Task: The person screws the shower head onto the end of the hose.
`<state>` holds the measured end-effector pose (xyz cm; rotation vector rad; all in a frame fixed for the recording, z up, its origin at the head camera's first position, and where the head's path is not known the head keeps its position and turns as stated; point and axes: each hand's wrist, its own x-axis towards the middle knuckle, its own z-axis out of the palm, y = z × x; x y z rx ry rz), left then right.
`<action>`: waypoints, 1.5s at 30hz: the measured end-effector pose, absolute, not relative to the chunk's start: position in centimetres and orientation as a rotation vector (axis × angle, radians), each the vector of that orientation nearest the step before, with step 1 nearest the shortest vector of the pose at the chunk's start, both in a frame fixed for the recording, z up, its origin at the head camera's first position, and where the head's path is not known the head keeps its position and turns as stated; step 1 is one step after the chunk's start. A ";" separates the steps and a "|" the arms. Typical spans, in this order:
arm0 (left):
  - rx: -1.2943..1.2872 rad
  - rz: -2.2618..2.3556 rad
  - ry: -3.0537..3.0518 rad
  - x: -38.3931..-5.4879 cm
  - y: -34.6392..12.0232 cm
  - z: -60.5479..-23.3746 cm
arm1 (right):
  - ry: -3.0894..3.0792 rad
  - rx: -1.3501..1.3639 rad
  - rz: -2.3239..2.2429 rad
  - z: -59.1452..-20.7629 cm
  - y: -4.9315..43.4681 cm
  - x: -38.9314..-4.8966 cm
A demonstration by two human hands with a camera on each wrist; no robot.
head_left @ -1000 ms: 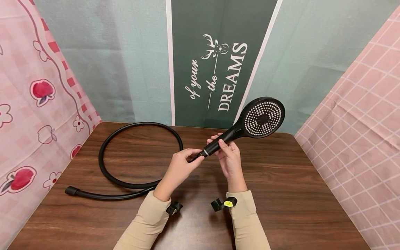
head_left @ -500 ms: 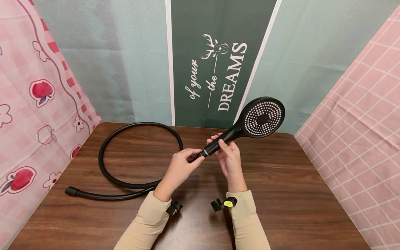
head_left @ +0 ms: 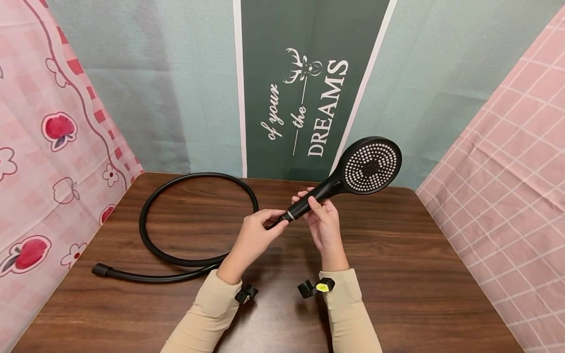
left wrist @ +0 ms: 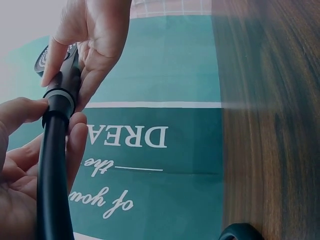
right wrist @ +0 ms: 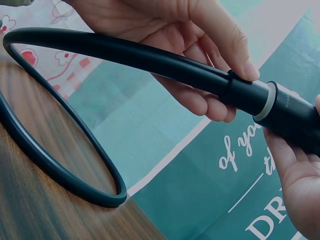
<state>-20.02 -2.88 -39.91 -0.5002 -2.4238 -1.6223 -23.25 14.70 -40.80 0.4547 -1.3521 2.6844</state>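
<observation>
A black shower head (head_left: 372, 165) with a round face of white nozzles is held up over the table, tilted to the upper right. My right hand (head_left: 325, 226) grips its handle, thumb on the front. At the handle's lower end, my left hand (head_left: 258, 233) pinches the end fitting of a black shower hose (head_left: 198, 175) between thumb and fingers. In the right wrist view, the hose fitting (right wrist: 247, 92) lines up with the handle end, and a pale ring (right wrist: 270, 100) shows between them. From there the hose loops down onto the table.
The hose's free end, a black connector (head_left: 100, 269), lies at the left on the brown wooden table (head_left: 419, 274). A green cloth with white lettering (head_left: 300, 98) hangs behind. Pink patterned cloths stand at the left (head_left: 62, 147) and right (head_left: 507, 162).
</observation>
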 end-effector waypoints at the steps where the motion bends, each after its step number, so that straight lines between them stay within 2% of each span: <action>1: -0.500 -1.623 -2.423 -20.0 -2.9 -39.9 | -1.353 0.453 2.684 -40.8 14.7 -23.3; 45: -0.520 -1.578 -2.407 -20.2 -2.8 -40.3 | -1.359 0.476 2.682 -40.8 14.8 -23.3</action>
